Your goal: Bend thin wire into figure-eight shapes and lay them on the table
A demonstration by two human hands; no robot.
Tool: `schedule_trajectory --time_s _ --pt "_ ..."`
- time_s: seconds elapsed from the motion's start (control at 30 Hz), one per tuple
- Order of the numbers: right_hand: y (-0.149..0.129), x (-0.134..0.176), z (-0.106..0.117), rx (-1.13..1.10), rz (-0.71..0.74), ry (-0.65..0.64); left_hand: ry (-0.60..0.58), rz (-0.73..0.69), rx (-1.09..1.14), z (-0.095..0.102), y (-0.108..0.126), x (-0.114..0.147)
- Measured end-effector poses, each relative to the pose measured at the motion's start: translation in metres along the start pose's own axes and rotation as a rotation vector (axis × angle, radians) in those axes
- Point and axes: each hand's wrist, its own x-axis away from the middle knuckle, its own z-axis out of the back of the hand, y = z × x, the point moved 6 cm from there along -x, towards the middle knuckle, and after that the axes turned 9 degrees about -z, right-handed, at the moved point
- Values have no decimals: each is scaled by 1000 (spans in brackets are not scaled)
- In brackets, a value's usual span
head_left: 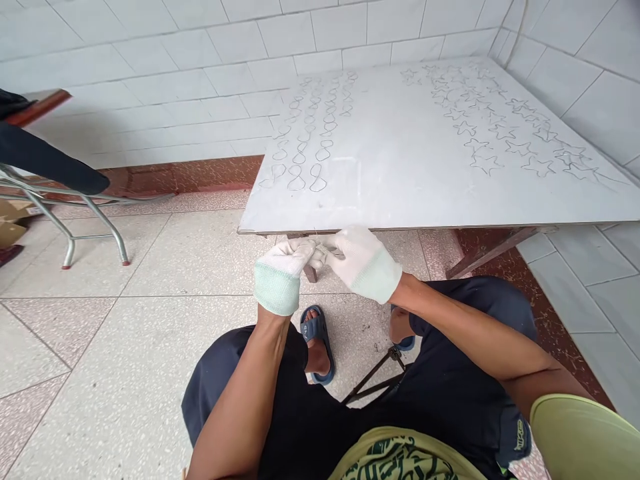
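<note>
My left hand (286, 261) and my right hand (361, 259) wear white knit gloves with pale green cuffs. They meet at the front edge of the white table (400, 193), fingers pinched together. A thin wire (315, 232) shows between the fingertips, its short end sticking up; most of it is hidden by the gloves, so its shape cannot be told. On the tabletop, wire figure-eights (297, 179) lie in rows at the left. Bent wire stars (536, 165) lie in rows at the right, some overlapping.
White wall tiles (225, 53) border the table's back and right side. A folding metal stool (95, 233) stands at the left, below a dark cloth-covered shape. My sandalled feet and a black folding stand (375, 380) are on the speckled floor below.
</note>
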Motion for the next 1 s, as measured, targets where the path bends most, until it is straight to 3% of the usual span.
schedule_trajectory --time_s 0.13,0.47,0.7,1.0 --pt "3 4 -7 123 62 66 84 -28 -25 5 3 2" --pt "13 12 -7 63 -75 140 197 17 -138 -13 6 19" --pt "7 13 -5 229 18 161 126 46 -186 -15 5 16" --pt "9 15 -10 295 97 292 86 16 -259 -11 7 15"
